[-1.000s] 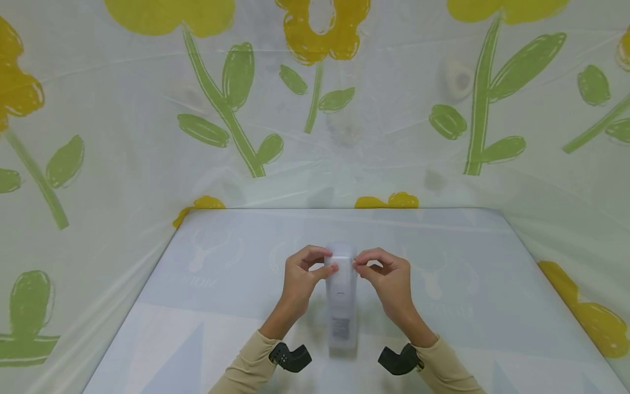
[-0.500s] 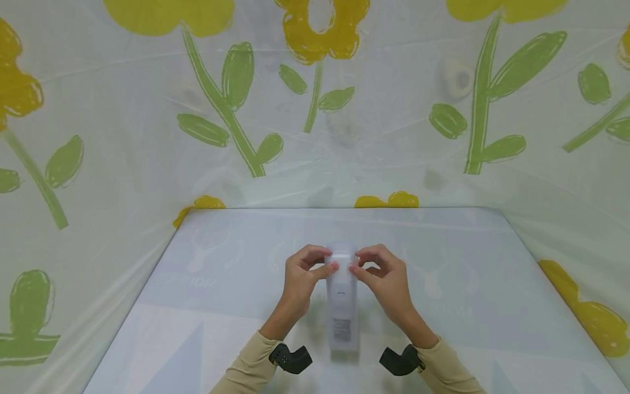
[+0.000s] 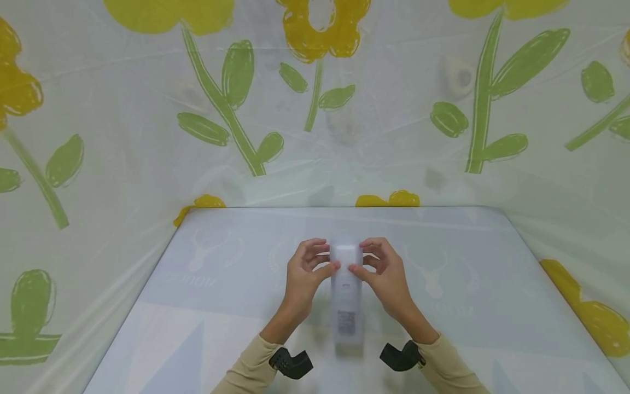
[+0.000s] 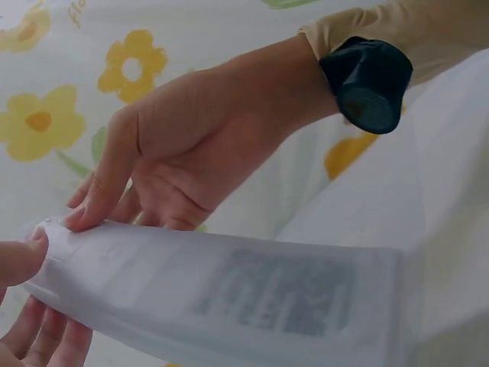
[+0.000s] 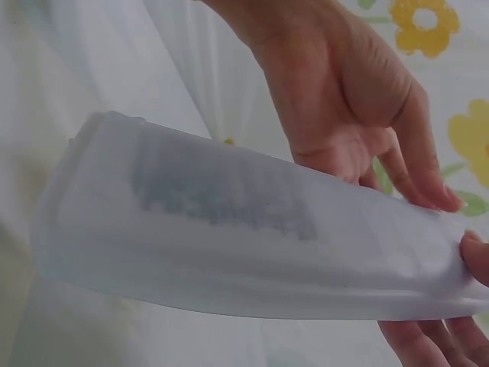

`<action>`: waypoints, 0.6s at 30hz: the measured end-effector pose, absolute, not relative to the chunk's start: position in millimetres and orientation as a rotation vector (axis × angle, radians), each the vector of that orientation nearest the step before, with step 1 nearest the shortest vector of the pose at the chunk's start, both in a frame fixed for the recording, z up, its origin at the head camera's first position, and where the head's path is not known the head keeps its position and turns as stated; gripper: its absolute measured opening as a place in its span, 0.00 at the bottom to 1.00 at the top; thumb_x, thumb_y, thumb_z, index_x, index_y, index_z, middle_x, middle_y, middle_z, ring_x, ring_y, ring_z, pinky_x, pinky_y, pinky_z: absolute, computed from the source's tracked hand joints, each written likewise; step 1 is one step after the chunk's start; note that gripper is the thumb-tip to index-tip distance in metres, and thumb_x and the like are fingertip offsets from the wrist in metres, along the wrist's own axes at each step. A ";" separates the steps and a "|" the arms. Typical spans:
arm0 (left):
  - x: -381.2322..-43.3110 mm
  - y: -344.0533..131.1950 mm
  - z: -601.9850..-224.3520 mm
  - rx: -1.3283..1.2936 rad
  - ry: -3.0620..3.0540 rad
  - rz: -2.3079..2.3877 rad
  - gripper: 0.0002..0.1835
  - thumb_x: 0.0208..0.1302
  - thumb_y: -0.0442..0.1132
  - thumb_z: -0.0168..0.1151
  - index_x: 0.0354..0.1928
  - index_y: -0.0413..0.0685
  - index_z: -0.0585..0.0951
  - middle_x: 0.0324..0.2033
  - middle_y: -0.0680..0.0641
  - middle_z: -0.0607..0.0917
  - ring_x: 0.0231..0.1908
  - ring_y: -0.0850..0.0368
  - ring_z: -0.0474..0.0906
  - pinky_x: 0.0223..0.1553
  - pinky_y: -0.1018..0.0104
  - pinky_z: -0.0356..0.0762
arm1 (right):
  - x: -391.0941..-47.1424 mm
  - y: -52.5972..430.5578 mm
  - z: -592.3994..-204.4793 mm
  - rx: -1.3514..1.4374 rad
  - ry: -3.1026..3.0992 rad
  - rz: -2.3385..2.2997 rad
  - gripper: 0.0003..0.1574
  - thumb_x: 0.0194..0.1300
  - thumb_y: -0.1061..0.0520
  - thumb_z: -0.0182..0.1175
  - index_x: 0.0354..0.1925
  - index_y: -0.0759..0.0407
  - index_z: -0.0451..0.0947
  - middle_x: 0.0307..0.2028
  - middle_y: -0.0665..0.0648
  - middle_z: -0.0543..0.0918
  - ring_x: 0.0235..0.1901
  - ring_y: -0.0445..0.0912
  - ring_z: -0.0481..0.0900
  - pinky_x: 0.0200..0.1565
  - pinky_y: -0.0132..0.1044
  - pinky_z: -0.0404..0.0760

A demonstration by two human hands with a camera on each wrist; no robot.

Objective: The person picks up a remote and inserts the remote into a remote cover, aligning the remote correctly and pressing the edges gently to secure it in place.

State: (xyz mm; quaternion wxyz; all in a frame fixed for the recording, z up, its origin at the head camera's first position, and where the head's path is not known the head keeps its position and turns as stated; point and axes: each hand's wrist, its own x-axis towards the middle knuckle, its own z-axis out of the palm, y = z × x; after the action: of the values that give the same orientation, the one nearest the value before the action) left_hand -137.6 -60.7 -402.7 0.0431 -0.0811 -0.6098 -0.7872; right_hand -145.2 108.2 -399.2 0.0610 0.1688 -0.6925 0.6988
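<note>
A long, narrow, whitish plastic box [image 3: 346, 298] with rounded edges points away from me, a grey printed patch [image 3: 346, 323] near its closer end. My left hand [image 3: 302, 279] holds the far part from the left, thumb on the top face and fingers along the side. Opposite it, my right hand [image 3: 389, 276] grips the right side the same way. Both wrist views show the box [image 4: 176, 267] lengthwise, its surface smooth and slightly translucent; its underside is hidden. The right hand [image 4: 191, 138] appears across the box in the left wrist view.
A pale table [image 3: 226, 284] with faint deer and letter prints lies beneath. Behind it hangs a white curtain [image 3: 384, 137] with yellow flowers and green leaves, also draped along both sides. Dark wrist devices [image 3: 291, 363] sit on both forearms.
The box has moved slightly right and away from me. Fingers of both hands have spread further along its sides, and the right thumb, earlier at the edge, now rests on the top face.
</note>
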 end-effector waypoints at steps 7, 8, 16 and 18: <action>-133.4 -62.2 -408.9 -0.275 -2.002 -2.414 0.28 0.47 0.32 0.66 0.52 0.46 0.69 0.46 0.43 0.75 0.44 0.49 0.73 0.41 0.62 0.76 | -149.2 111.1 -397.3 0.471 -2.018 2.217 0.26 0.49 0.67 0.63 0.46 0.63 0.65 0.41 0.64 0.73 0.34 0.52 0.77 0.29 0.43 0.81; -132.5 -62.5 -410.5 -0.278 -2.031 -2.411 0.28 0.47 0.33 0.67 0.52 0.47 0.69 0.46 0.43 0.75 0.44 0.49 0.73 0.41 0.61 0.76 | -150.0 111.6 -396.9 0.474 -2.006 2.221 0.26 0.49 0.68 0.63 0.46 0.63 0.64 0.41 0.64 0.72 0.33 0.52 0.77 0.29 0.44 0.80; -118.6 -69.2 -414.7 -0.317 -2.282 -2.417 0.28 0.47 0.34 0.67 0.52 0.48 0.69 0.44 0.42 0.77 0.42 0.49 0.74 0.40 0.62 0.76 | -154.0 116.8 -393.0 0.353 -1.992 2.249 0.26 0.49 0.67 0.64 0.45 0.61 0.65 0.40 0.64 0.73 0.34 0.52 0.78 0.29 0.44 0.80; -113.9 -71.2 -415.5 -0.340 -2.315 -2.439 0.27 0.48 0.34 0.66 0.52 0.47 0.69 0.44 0.41 0.77 0.41 0.48 0.74 0.39 0.63 0.76 | -154.9 118.0 -392.7 0.319 -1.991 2.255 0.26 0.49 0.66 0.64 0.45 0.61 0.65 0.40 0.64 0.73 0.34 0.52 0.78 0.29 0.44 0.80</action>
State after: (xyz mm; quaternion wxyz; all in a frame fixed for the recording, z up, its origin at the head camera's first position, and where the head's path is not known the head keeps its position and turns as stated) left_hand -113.9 -71.2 -415.5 -0.1188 -0.0998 -0.6801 -0.7165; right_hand -154.9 118.0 -392.7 0.0584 0.1053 -0.6571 0.7442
